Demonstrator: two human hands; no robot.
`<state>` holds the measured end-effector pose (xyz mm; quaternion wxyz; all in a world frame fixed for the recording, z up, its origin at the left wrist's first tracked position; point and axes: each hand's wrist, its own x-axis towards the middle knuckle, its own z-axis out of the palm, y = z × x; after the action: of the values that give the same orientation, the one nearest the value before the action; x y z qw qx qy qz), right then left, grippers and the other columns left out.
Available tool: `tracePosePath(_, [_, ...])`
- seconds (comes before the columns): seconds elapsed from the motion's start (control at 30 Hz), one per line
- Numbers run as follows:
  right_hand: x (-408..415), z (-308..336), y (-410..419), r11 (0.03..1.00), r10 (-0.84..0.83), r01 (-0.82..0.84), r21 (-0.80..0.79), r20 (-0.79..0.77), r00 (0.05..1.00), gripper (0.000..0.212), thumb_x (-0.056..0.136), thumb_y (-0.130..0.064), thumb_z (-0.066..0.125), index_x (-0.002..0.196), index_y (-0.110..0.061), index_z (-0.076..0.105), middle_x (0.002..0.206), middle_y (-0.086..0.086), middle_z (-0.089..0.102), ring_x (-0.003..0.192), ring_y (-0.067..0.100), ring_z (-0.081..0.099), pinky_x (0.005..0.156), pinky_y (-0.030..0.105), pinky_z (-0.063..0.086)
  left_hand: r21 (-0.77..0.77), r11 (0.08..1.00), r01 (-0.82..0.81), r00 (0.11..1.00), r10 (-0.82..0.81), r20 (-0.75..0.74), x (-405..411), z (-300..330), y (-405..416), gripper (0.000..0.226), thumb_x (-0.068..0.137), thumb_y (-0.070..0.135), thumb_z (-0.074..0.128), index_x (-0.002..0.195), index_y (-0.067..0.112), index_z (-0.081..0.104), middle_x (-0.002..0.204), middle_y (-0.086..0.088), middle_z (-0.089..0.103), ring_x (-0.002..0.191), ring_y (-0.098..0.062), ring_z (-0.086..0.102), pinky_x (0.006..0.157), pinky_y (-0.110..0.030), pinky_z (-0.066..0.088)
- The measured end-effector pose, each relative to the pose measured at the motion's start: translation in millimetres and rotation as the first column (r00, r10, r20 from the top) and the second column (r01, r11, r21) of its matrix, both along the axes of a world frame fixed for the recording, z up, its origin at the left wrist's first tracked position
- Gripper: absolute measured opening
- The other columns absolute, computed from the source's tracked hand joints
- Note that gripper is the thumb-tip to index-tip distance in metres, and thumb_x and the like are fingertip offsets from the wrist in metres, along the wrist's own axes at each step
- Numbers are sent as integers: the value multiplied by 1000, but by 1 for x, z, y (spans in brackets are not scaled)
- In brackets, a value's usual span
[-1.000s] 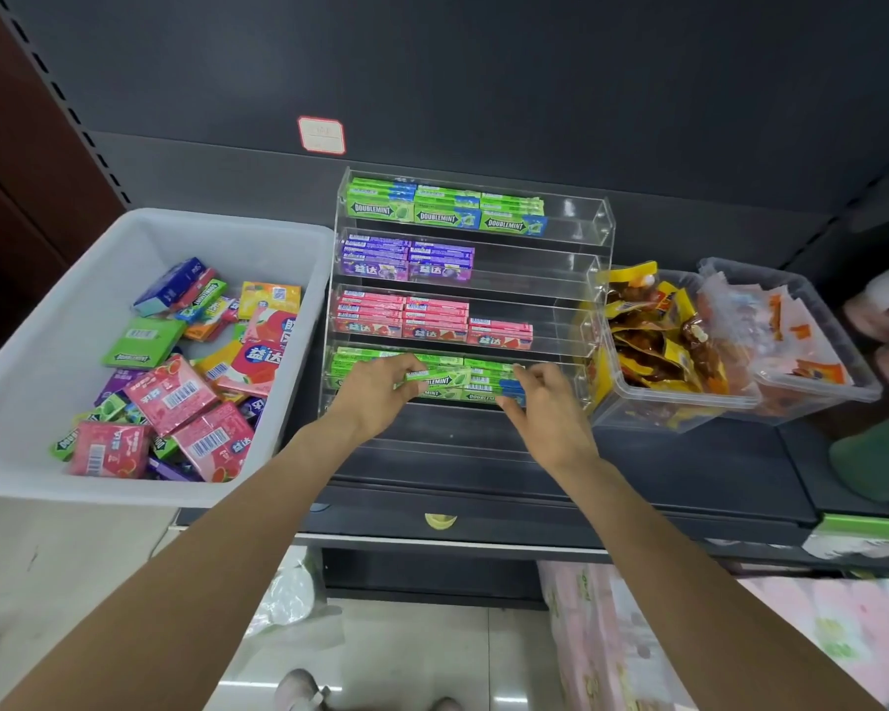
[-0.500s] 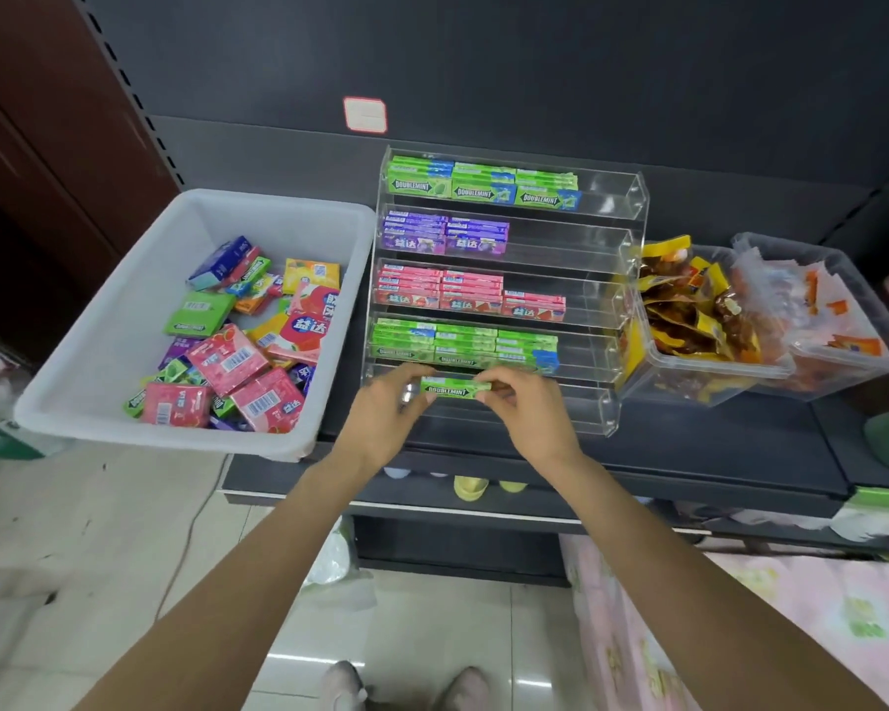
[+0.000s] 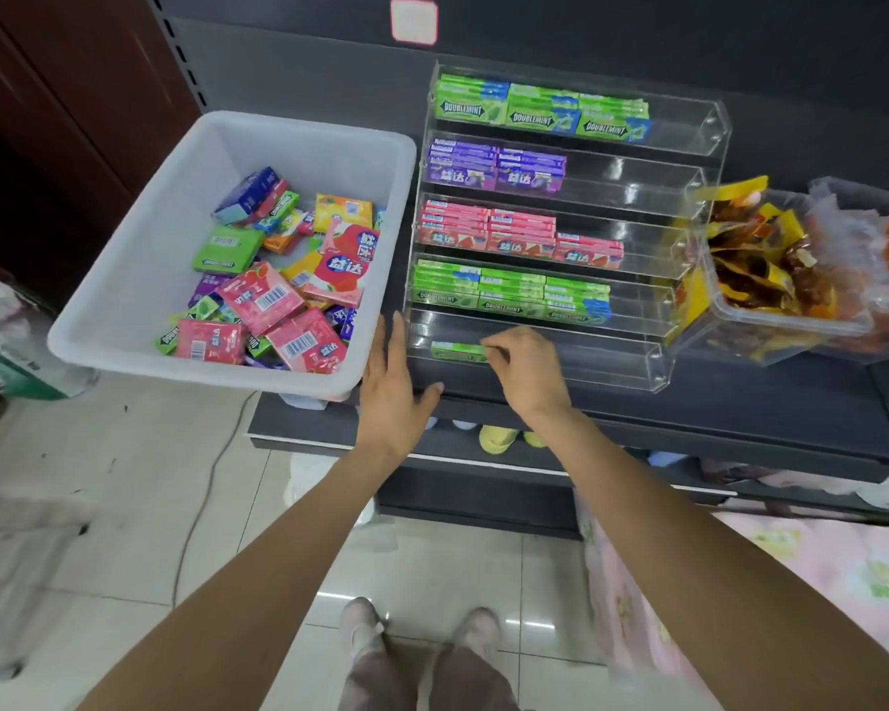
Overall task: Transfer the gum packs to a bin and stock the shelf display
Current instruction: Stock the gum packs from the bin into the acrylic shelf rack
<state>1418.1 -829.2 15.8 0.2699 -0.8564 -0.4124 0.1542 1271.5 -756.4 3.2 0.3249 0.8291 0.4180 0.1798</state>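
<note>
Gum packs of mixed colours lie loose in a white bin at the left end of the dark shelf. Just right of the bin's near corner, the left hand hovers with fingers straight and spread, holding nothing, beside the left wall of the clear display rack. The rack stands on the shelf and has five stepped tiers. From top to bottom they carry green packs, purple packs, pink packs and green packs; the lowest tier holds one green gum pack lying flat at its left end. The right hand reaches into this lowest tier with fingers curled, the fingertips pinching the right end of that pack. Right of the rack, a clear tub holds yellow and brown snack packets.
</note>
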Motion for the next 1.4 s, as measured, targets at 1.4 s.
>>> tracePosePath(1.4, [-60,112,43,972,154,-159,172,47,987,25,93,-12,52,116,-12,63,112,7,58,92,17,58,81,23,42,34,999,-21,969,12,245,-29,127,61,18,93,12,51,106,9,63,94,0,64,81,-10,56,63,-11,39])
